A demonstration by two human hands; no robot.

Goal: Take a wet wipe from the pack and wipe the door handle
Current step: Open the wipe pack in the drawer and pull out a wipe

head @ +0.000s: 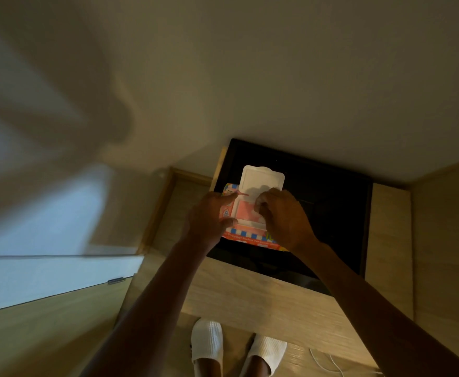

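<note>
Steadies the pack point(250, 230) with the left hand point(209, 216), forefinger and thumb spread straight along its left edge, on a black panel point(331, 208) set in the wooden counter point(250, 289). Pinches a white wipe point(257, 207) at the opening with the right hand point(282, 216), lid point(261, 178) flipped to the far side. Leaves bare panel to the right, with a wall point(277, 77) bounding the far edge.

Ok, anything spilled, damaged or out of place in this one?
Nothing stands out. The wipe pack lies flat on the black panel, lid flipped open; the left hand presses it down, the right hand pinches a wipe at the opening. Only a loose white cable trails on the floor.
</note>
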